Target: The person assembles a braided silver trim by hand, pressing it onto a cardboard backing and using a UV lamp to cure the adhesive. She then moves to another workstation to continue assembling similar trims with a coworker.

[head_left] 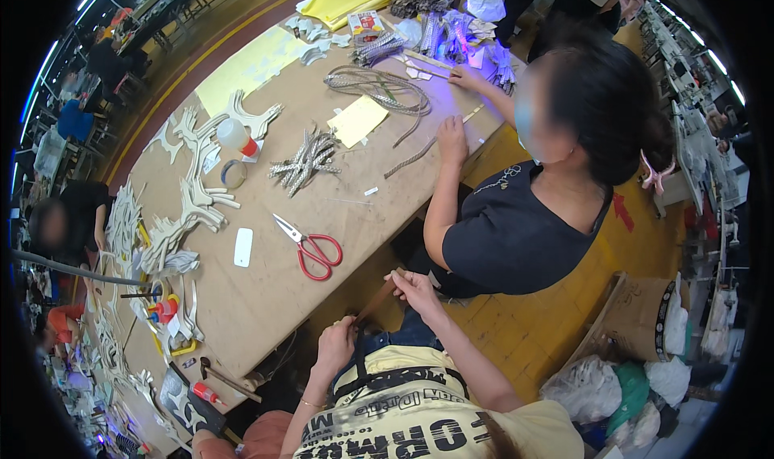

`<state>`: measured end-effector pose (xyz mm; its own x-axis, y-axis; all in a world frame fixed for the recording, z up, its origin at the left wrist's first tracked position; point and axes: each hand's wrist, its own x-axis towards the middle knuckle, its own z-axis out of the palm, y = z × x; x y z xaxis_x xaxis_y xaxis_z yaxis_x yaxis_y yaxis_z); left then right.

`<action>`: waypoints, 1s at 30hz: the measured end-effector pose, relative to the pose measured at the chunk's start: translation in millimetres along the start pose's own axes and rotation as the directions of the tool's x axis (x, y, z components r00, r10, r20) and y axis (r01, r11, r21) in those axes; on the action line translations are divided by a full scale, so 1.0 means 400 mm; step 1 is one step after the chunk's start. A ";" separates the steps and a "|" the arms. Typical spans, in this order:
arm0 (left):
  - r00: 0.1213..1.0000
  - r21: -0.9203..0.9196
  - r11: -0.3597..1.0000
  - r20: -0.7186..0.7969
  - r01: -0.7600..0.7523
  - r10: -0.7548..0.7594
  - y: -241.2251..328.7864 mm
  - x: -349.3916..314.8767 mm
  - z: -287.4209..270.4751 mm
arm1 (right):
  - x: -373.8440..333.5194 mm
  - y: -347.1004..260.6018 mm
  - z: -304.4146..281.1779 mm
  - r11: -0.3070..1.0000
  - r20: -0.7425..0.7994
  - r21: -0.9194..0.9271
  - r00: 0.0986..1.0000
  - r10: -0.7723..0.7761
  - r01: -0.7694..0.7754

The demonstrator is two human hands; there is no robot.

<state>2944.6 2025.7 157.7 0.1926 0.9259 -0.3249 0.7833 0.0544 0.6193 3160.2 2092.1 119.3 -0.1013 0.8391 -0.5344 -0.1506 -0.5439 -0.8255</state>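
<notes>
Just off the table's near edge, a thin brown strip [376,302] is stretched between my hands; I cannot make out its material. My left hand [335,344] pinches its lower end. Higher and to the right, my right hand [414,290] holds the other end between thumb and fingers. On the table, the closest thing to my hands is a pair of red-handled scissors [303,241], lying with its blades slightly apart. Left of it lies a white rounded card [243,248]. Farther back is a bundle of silvery braided straps [306,162].
A co-worker [524,225] at my right handles braided strips at the table [322,209]. A bottle [232,134], a tape roll [234,174] and pale cut pieces [197,197] lie at left. A hammer [230,381] rests near the corner. A cardboard box [637,318] stands behind right.
</notes>
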 end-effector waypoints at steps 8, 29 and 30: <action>0.998 -0.019 0.998 0.004 0.059 -0.059 0.052 0.018 0.005 | 0.055 -0.023 -0.028 0.999 0.028 -0.014 0.999 -0.036 0.036; 0.994 0.128 0.990 0.091 0.051 -0.063 0.016 0.005 0.053 | 0.015 0.006 -0.045 0.998 0.146 -0.026 0.987 0.064 -0.061; 0.993 0.150 0.987 0.099 0.052 -0.067 0.012 0.001 0.052 | 0.010 0.010 -0.040 0.995 0.144 -0.054 0.986 0.086 -0.079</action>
<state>2960.6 2018.3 145.6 0.1971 0.8784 -0.4353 0.8718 0.0460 0.4877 3174.8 2093.5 110.9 -0.2548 0.7801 -0.5714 -0.0889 -0.6073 -0.7895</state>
